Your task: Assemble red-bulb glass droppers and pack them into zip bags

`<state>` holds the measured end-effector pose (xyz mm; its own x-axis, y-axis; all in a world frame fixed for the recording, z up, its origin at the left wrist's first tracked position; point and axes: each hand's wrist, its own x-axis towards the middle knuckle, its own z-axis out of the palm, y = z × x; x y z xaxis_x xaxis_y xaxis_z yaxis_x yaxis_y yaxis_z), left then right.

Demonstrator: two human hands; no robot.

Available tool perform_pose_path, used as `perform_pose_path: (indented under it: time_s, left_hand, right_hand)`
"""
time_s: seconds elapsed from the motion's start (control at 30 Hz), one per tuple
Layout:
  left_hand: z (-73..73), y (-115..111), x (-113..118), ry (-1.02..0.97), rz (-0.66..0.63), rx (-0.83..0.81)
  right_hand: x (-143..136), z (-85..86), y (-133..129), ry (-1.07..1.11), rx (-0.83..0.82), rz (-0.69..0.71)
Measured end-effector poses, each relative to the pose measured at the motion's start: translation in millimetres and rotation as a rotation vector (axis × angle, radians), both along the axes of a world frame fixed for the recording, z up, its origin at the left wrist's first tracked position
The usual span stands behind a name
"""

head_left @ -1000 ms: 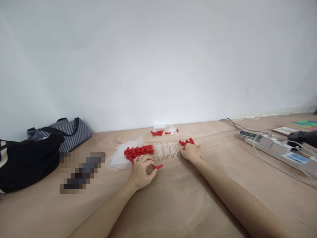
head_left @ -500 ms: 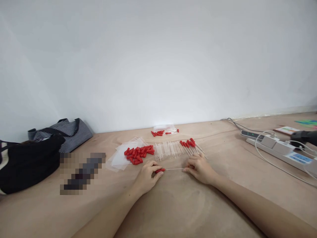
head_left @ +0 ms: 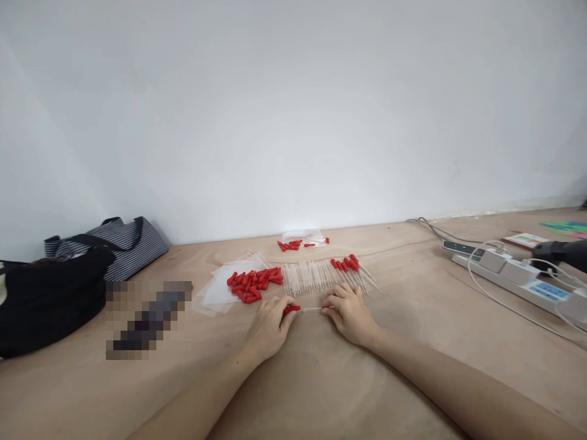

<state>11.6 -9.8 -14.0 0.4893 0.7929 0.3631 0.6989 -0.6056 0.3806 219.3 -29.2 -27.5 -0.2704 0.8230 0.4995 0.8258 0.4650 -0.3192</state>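
Observation:
My left hand (head_left: 271,324) pinches a red rubber bulb (head_left: 291,310) whose open end faces right. Between finger and thumb of my right hand (head_left: 350,313) is a thin clear tube (head_left: 312,309), its left end close to the bulb; whether they touch is unclear. Beyond my left hand lies a pile of red bulbs (head_left: 252,282), partly over thin white sheets (head_left: 215,286). A row of clear tubes (head_left: 305,277) lies beside the pile. At the row's right end, several tubes carry red bulbs (head_left: 346,264).
Near the wall lie more red bulbs (head_left: 290,245) and a clear bag (head_left: 302,235). Bags (head_left: 55,293) and a pixelated dark object (head_left: 149,321) are at left. A white power strip (head_left: 518,282) with cables stands right, beside a black object (head_left: 562,253).
My right hand has moved left and holds the tube nearer its left end. The whole view has shifted slightly.

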Motion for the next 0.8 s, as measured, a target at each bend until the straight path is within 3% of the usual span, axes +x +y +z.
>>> perform_pose_path:
  time_s: [0.13, 0.6, 0.8]
  left_hand:
    - [0.3, -0.9, 0.5, 0.0, -0.006, -0.016]
    - [3.5, -2.2, 5.3, -0.136, 0.039, -0.04]
    - [-5.0, 0.9, 6.1, -0.32, 0.035, -0.241]
  right_hand:
    - [-0.4, 3.0, -4.7, 0.043, 0.023, -0.028]
    - [-4.2, 4.0, -9.1, 0.072, 0.032, 0.106]
    - [-3.6, 4.8, -10.3, 0.076, 0.042, 0.14]
